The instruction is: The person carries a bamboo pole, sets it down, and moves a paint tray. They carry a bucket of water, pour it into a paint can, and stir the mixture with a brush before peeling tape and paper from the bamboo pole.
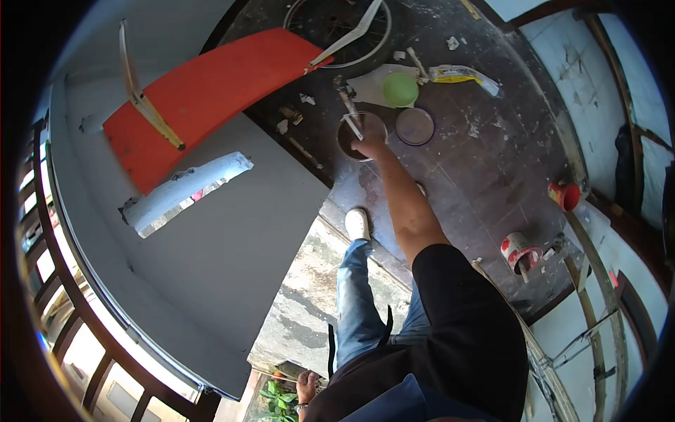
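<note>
My right hand (371, 144) reaches down over an open bucket (380, 126) on the dark floor. Its fingers look closed round the pale handle of what seems to be a paintbrush (347, 98), whose darker end points away beyond the bucket's rim. The bucket's contents are partly hidden by the hand. Beside the bucket lies a round lid (415, 127) with a dark blue rim. My left hand (307, 387) hangs low at the bottom edge, a watch on its wrist. Its fingers look curled, but whether anything is in them does not show.
A grey wall (225, 281) with a slot-shaped opening fills the left, with a red curved panel (218, 77) above it. A green bowl (400, 90), a plastic packet (464, 76) and a wheel (383, 32) lie farther off. Paint cans (517, 247) and a ladder (590, 309) are at right.
</note>
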The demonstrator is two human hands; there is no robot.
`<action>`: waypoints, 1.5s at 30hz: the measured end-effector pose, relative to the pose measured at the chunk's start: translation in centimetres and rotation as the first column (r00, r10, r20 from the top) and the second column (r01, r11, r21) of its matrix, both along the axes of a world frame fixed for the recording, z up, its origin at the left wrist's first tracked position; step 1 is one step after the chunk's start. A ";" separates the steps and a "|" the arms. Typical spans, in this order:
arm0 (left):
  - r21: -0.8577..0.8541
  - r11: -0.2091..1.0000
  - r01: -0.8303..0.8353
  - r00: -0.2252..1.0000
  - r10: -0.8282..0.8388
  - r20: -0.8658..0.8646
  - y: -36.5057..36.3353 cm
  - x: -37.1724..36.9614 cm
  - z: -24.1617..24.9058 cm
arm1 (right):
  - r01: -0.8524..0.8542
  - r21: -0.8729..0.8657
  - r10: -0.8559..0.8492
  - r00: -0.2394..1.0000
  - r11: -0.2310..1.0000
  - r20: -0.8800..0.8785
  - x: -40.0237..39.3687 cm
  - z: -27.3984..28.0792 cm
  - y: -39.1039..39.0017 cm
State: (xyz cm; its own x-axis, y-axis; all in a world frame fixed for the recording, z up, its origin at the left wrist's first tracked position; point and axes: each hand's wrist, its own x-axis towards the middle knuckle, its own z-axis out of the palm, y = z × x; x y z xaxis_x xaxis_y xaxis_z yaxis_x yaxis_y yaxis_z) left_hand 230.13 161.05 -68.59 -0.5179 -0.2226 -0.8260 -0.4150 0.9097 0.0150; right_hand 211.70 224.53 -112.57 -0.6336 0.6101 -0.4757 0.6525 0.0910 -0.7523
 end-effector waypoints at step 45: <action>0.419 0.888 -0.188 0.952 0.270 -0.144 5.1 9.2 -4.2 | -0.257 -0.039 0.247 0.859 0.966 0.448 39.3 27.7 2.6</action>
State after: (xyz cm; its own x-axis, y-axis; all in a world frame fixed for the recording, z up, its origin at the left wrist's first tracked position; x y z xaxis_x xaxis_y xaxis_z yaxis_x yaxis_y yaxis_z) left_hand 239.31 166.17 -72.78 -0.6500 -0.0303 -0.7594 -0.5629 0.6905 0.4543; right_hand 251.04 227.09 -84.91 -0.4912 0.4714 -0.7324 0.8698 0.3104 -0.3836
